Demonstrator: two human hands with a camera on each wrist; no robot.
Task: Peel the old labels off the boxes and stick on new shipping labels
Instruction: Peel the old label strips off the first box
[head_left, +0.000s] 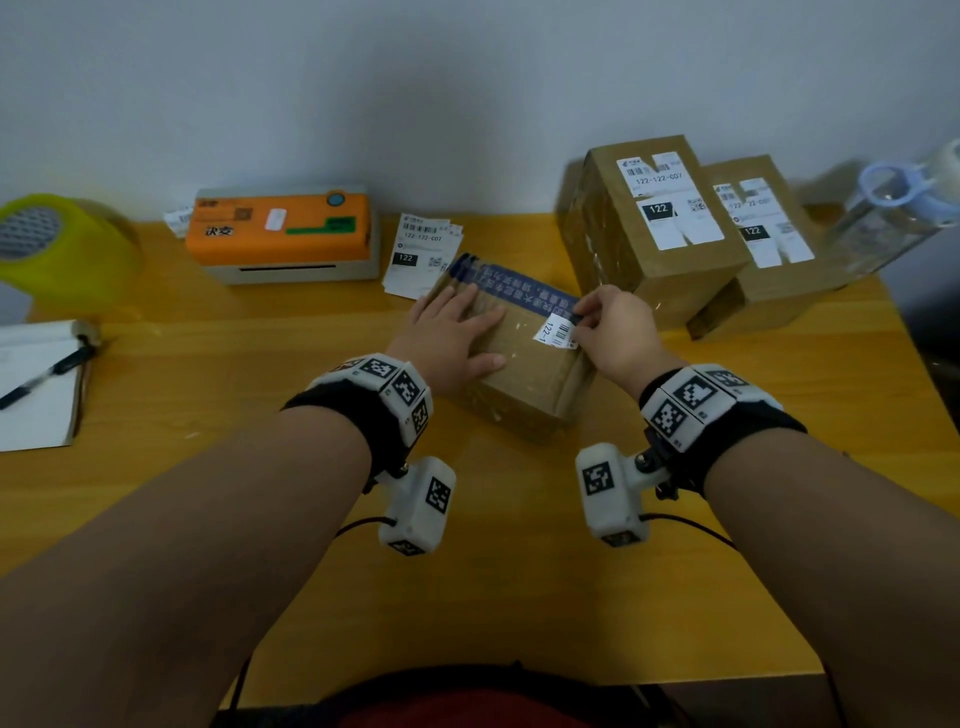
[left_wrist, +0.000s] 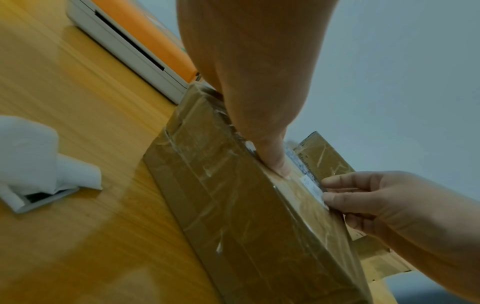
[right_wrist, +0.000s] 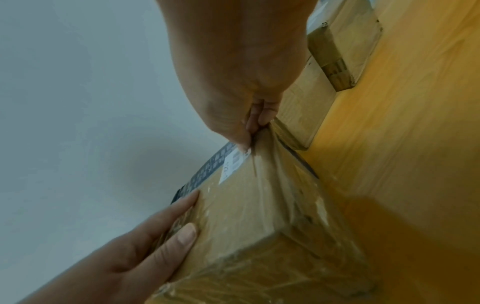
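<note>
A taped brown cardboard box (head_left: 524, 374) with a blue printed tape strip lies on the wooden table (head_left: 260, 519) in front of me. My left hand (head_left: 457, 332) rests flat on its top, fingers straight, holding it down. My right hand (head_left: 605, 325) pinches the edge of a small white barcode label (head_left: 556, 332) at the box's right side. In the left wrist view the box (left_wrist: 233, 205) fills the middle and the right hand (left_wrist: 376, 205) holds the label (left_wrist: 314, 188). In the right wrist view the label (right_wrist: 233, 162) lies under my right hand (right_wrist: 249, 131).
Two taller boxes (head_left: 654, 223) (head_left: 763, 249) with white shipping labels stand at the back right. A stack of loose labels (head_left: 421, 254) lies beside an orange label printer (head_left: 283, 234). A notepad with pen (head_left: 36, 384), a yellow-green object (head_left: 57, 249) and a clear bottle (head_left: 893, 213) sit at the edges.
</note>
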